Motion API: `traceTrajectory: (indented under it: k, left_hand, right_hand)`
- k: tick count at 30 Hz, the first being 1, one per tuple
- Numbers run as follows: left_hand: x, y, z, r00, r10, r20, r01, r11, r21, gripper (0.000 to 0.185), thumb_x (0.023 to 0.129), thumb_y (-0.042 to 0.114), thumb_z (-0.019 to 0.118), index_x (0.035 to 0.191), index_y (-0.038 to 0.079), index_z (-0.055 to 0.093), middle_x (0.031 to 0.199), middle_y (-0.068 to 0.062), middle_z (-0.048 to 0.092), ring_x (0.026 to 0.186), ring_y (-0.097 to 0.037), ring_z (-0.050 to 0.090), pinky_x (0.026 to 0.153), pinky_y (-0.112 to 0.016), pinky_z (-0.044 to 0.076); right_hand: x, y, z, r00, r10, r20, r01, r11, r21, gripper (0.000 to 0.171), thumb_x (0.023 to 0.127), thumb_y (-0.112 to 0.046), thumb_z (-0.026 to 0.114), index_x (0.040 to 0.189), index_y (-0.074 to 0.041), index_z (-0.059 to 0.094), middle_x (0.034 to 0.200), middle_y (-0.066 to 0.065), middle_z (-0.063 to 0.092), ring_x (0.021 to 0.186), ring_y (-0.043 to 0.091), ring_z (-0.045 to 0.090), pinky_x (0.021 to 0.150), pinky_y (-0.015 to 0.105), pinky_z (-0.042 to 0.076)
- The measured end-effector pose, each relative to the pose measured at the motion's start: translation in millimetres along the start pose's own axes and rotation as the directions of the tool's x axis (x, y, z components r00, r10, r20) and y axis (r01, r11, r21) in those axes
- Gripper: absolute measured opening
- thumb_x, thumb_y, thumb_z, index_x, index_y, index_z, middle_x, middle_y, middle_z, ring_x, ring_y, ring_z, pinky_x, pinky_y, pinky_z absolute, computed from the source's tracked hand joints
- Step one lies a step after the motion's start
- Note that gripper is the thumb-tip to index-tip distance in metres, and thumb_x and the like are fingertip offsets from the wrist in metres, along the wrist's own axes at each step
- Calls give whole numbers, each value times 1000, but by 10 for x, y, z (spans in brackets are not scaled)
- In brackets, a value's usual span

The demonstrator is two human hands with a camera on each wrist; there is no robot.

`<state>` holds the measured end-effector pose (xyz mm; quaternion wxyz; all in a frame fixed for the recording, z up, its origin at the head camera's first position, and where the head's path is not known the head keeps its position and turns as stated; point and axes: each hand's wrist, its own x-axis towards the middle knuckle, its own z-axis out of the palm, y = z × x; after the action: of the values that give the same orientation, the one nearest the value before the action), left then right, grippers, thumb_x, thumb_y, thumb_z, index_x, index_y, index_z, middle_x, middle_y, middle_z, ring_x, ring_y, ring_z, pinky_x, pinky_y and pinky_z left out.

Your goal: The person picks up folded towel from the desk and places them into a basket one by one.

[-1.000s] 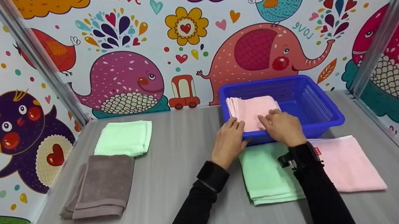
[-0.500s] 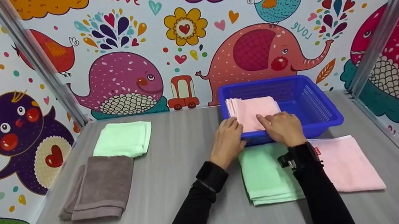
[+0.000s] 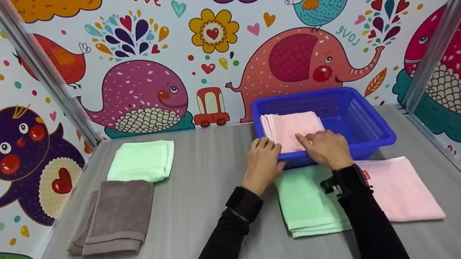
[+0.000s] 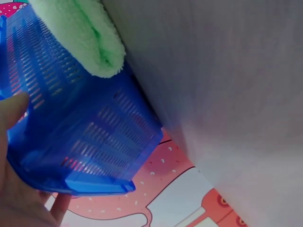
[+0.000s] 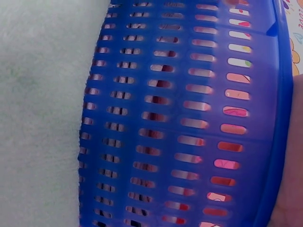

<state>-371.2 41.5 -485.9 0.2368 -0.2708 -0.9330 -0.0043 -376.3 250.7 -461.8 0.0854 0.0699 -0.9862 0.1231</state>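
My left hand (image 3: pixel 260 165) is at the near left corner of the blue plastic basket (image 3: pixel 373 128). Its fingers bend over the rim and its thumb (image 4: pixel 14 109) lies against the outside of the slotted wall, so it grips the corner. Over the near rim reaches my right hand (image 3: pixel 327 149), its thumb on a folded pink towel (image 3: pixel 292 128) inside the basket's left part. The tips of its other fingers are hidden. Just in front of the basket lies a folded green towel (image 3: pixel 309 204), partly under my right forearm. The right wrist view shows the basket's slotted wall (image 5: pixel 184 118) and pale cloth (image 5: pixel 42 113).
Right of the green towel lies another folded pink towel (image 3: pixel 408 191) with a red tag. At the table's left are a folded light green towel (image 3: pixel 143 159) and a folded grey-brown towel (image 3: pixel 121 215), overlapping slightly. A patterned wall (image 3: pixel 213 69) stands behind the basket.
My right hand's fingers have drawn back slightly from the pink towel in the basket. The left hand stays at the basket corner, and the towels lie as before.
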Motion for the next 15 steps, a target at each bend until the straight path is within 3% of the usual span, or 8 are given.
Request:
traceTrajectory:
  k: [5, 10, 15]
  left_hand:
    - [0, -16, -22, 1000, 0, 26, 1, 1000, -28, 41, 96, 49, 69, 122, 17, 70, 119, 0, 72, 122, -20, 60, 110, -37, 43]
    - [-7, -27, -78, 997, -14, 70, 22, 993, -115, 35, 97, 45, 70, 120, 19, 70, 124, 1, 69, 127, -20, 58, 114, -39, 41]
    - [-14, -86, -165, 992, 15, 124, 19, 963, -267, 38, 94, 43, 74, 124, 20, 68, 129, 1, 67, 130, -20, 56, 117, -41, 39]
  right_hand:
    - [0, -8, 2, 998, -8, -56, 9, 1000, 18, 63, 108, -55, 37, 126, -7, 73, 127, 25, 69, 121, 50, 60, 98, 68, 46]
    - [14, -36, 5, 992, -41, -122, 44, 999, 25, 52, 107, -46, 47, 123, -4, 74, 128, 24, 68, 130, 46, 55, 104, 67, 43]
    - [11, -110, 28, 980, -102, -170, 110, 993, 36, 43, 105, -40, 54, 120, -5, 75, 122, 20, 71, 118, 44, 63, 95, 63, 50]
